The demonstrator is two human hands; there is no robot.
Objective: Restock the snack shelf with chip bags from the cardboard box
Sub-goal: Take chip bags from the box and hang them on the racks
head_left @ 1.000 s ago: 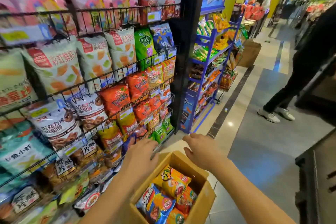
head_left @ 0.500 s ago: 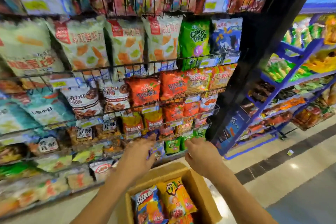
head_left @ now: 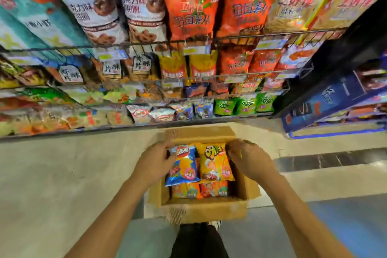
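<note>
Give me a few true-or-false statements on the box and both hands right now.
The cardboard box is empty. False: chip bags fill it.
The blue bag lies left of the yellow bag. True.
The left hand and right hand are at opposite sides of the box. True.
The right hand hangs well clear of the box. False: it is at the box's right wall.

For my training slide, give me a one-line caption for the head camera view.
Left hand and right hand hold the cardboard box of chip bags before the stocked snack shelf.
</note>
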